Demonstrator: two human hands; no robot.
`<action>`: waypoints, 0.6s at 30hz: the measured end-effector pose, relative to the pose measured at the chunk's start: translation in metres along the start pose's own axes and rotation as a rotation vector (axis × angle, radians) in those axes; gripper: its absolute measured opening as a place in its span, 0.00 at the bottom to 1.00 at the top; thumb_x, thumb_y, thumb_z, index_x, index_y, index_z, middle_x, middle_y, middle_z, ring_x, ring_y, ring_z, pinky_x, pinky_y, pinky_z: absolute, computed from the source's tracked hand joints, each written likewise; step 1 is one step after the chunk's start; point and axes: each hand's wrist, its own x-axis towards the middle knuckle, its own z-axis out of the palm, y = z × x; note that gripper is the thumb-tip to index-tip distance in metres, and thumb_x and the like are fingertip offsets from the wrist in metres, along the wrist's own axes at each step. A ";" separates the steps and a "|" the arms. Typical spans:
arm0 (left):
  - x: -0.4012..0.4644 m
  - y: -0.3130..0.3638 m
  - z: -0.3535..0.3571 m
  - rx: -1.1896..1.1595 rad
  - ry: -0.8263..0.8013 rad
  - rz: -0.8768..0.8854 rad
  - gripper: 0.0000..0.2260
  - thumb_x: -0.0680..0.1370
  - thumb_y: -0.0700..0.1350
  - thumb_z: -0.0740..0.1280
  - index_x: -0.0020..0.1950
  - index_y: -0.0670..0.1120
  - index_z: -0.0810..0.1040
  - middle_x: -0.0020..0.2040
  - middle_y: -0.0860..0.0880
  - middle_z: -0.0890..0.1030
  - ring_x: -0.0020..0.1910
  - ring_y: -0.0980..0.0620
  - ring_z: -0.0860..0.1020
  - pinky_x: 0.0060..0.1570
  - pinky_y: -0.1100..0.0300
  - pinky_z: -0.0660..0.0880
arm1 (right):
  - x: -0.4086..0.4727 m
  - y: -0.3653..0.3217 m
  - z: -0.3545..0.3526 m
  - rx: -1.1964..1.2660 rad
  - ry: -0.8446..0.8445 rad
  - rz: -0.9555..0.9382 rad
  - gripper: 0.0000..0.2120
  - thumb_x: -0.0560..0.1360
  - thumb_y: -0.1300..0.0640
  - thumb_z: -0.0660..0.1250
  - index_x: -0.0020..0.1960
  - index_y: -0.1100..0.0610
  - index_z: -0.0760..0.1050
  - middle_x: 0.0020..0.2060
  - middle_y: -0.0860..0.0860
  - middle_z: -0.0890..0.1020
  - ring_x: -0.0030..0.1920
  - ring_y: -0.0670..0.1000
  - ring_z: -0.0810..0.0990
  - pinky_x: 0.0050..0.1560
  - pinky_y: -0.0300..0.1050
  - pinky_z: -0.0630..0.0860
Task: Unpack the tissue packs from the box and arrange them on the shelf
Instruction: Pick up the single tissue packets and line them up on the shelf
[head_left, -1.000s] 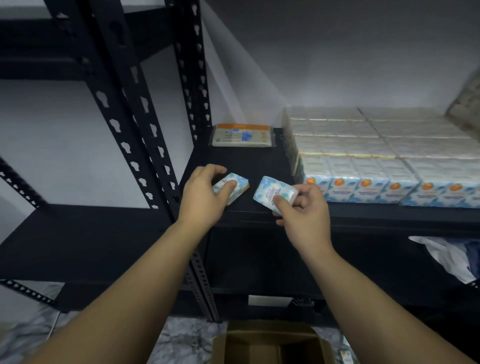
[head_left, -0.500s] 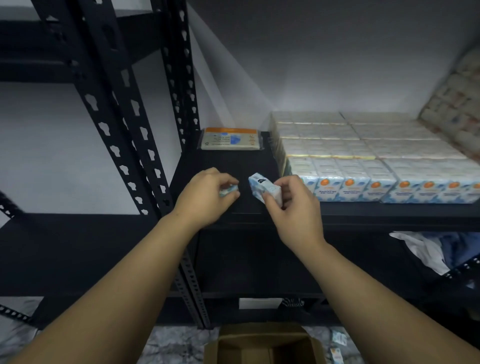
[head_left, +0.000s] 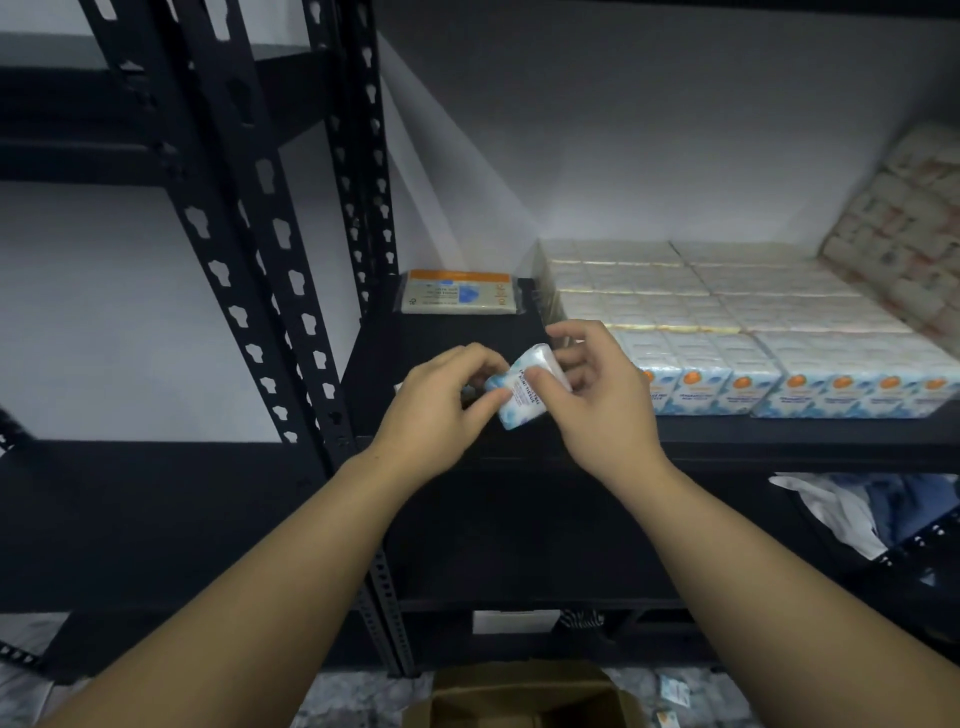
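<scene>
Both hands pinch one tissue pack (head_left: 524, 389) over the shelf (head_left: 452, 338): right hand (head_left: 597, 395) thumb on top, left hand (head_left: 441, 405) fingertips at its left end.

both hands (head_left: 597, 400) gripping tissue pack (head_left: 524, 395) over black shelf (head_left: 779, 431), stacked packs (head_left: 727, 332) at rt, box (head_left: 524, 696) below

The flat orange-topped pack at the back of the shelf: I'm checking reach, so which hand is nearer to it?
Left. The left hand is just in front of the orange-topped pack; the right hand is further off, to its right.
</scene>
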 end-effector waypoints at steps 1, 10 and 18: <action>-0.001 0.001 0.001 -0.012 0.007 0.017 0.12 0.78 0.48 0.75 0.61 0.52 0.81 0.54 0.58 0.80 0.54 0.60 0.80 0.53 0.54 0.81 | 0.002 -0.002 -0.002 0.005 0.010 -0.004 0.15 0.77 0.60 0.74 0.59 0.46 0.78 0.45 0.44 0.83 0.42 0.44 0.84 0.42 0.36 0.78; -0.003 0.015 0.004 -0.325 0.016 -0.143 0.16 0.77 0.48 0.77 0.63 0.50 0.80 0.52 0.54 0.86 0.53 0.56 0.84 0.56 0.51 0.82 | 0.019 -0.011 -0.014 0.106 -0.077 0.086 0.12 0.77 0.53 0.76 0.60 0.49 0.82 0.46 0.47 0.86 0.43 0.47 0.86 0.41 0.44 0.80; 0.001 0.007 0.003 -0.465 -0.028 -0.285 0.06 0.82 0.45 0.71 0.57 0.45 0.83 0.51 0.47 0.87 0.50 0.47 0.84 0.52 0.47 0.81 | 0.021 -0.001 -0.018 -0.272 -0.243 -0.129 0.35 0.69 0.52 0.82 0.73 0.47 0.75 0.61 0.41 0.75 0.58 0.43 0.78 0.53 0.39 0.78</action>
